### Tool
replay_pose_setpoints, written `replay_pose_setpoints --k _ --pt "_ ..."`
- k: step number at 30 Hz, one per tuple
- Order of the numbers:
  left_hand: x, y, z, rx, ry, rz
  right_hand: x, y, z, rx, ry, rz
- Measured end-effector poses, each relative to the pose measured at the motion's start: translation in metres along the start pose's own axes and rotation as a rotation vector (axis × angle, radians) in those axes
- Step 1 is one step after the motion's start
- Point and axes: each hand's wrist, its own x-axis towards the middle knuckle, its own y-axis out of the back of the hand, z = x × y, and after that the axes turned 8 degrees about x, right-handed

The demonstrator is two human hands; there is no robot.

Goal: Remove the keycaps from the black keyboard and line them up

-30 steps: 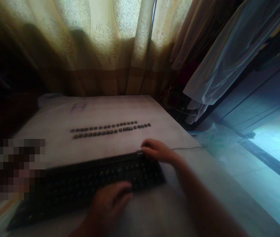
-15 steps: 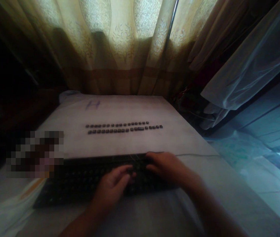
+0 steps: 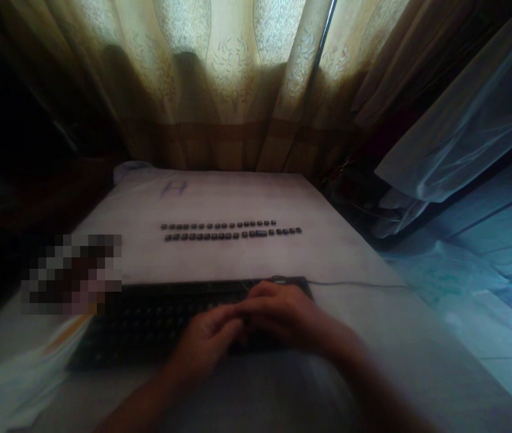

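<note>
A black keyboard [image 3: 147,325] lies on the pale-covered table, dim and partly hidden under my hands. Over its right half, my left hand [image 3: 206,340] is closed in a pinch, thumb against fingers; whatever is in the pinch is too dark to make out. My right hand [image 3: 283,313] reaches in from the right, its fingers curled together and touching the left fingertips. What lies between the two hands is hidden. Beyond the keyboard sit two rows of small dark keycaps, a back row [image 3: 209,226] and a front row [image 3: 207,236] with one wider keycap [image 3: 261,233].
A cable [image 3: 355,284] runs right from the keyboard across the table [image 3: 328,252]. At the left lie a white plastic bag [image 3: 21,379] with an orange stripe and a pixelated patch. Curtains [image 3: 233,90] hang behind; white cloth [image 3: 454,132] hangs at the right.
My right hand has moved left from the keyboard's right end to meet my left hand's fingertips. My left hand stays closed over the keyboard. The view has shifted slightly.
</note>
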Motion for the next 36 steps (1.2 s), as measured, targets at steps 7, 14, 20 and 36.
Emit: replay_pose_setpoints --k 7,14,20,36 --pt "0.002 0.001 -0.006 -0.136 0.093 -0.046 0.002 -0.006 -0.002 0.117 0.042 0.027" --pt "0.001 -0.001 -0.003 -0.186 0.118 -0.075 0.006 -0.011 0.006 0.432 0.038 0.111" --pt "0.0 0.003 0.004 -0.163 0.101 0.027 0.004 -0.009 0.016 0.777 -0.132 0.134" --pt "0.0 0.003 -0.008 -0.024 -0.003 0.013 0.001 -0.006 0.018 1.052 -0.222 0.122"
